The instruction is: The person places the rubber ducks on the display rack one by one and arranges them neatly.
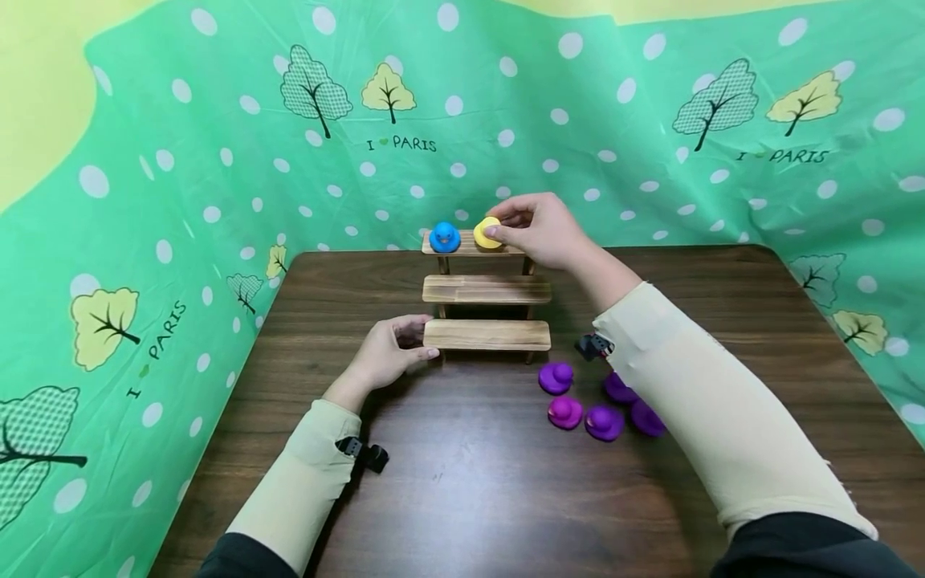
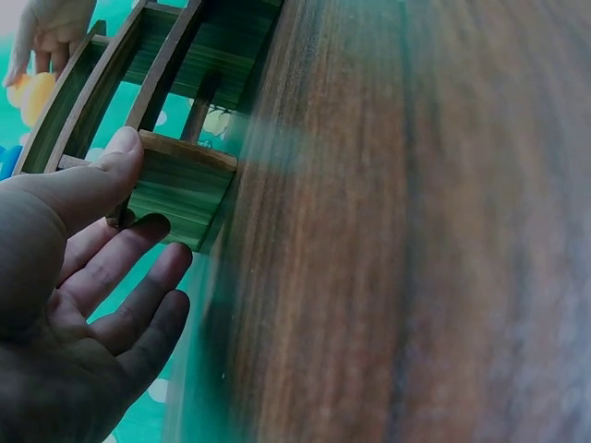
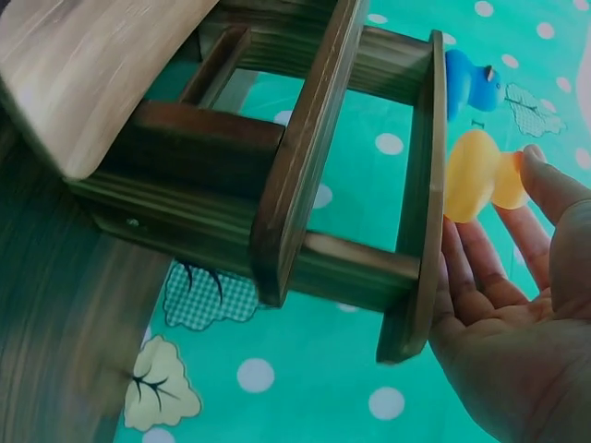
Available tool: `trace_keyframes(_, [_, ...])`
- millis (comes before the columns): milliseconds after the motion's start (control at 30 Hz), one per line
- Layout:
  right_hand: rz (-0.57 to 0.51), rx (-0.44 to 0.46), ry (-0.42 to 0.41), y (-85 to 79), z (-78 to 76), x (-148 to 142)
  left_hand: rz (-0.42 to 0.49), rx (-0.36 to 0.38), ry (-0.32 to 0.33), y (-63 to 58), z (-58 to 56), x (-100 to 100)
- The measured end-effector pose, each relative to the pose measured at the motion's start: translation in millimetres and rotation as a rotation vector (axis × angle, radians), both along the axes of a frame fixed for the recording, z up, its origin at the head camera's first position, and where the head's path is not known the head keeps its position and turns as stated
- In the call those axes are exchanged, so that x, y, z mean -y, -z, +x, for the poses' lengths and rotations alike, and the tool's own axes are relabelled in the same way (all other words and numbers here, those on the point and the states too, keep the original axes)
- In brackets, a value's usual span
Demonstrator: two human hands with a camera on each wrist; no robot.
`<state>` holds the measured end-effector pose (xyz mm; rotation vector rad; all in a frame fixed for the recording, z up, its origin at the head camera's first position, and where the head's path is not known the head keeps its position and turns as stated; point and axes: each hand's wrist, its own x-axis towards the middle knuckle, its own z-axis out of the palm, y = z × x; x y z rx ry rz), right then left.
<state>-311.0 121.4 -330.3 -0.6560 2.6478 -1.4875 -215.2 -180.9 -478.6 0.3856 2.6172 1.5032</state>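
Observation:
On the top tier of a small three-step wooden shelf point(image 1: 487, 335), a yellow rubber duck point(image 1: 487, 233) is pinched by my right hand point(image 1: 543, 229). In the right wrist view the duck point(image 3: 472, 175) touches the top board, with my thumb at its head. A blue rubber duck point(image 1: 444, 238) sits to its left on the same tier. My left hand point(image 1: 383, 353) grips the left end of the lowest tier. Its thumb point(image 2: 118, 166) presses one side of the board in the left wrist view, while the other fingers lie behind and below. The middle and lowest tiers hold no ducks.
Several purple rubber ducks point(image 1: 604, 422) lie on the dark wooden table point(image 1: 462, 490) in front and to the right of the shelf, some partly hidden by my right sleeve. A green dotted cloth point(image 1: 578, 120) hangs behind and at the sides of the table.

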Motion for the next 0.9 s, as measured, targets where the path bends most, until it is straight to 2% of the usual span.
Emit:
trace_keyframes(600, [0.025, 0.034, -0.002, 1.1, -3.1, 13.6, 0.001, 0.004, 0.009, -4.0, 1.2, -1.3])
trace_keyframes(900, [0.034, 0.01, -0.013, 3.5, -5.7, 15.0, 0.012, 0.01, 0.002, -3.6, -0.1, -1.1])
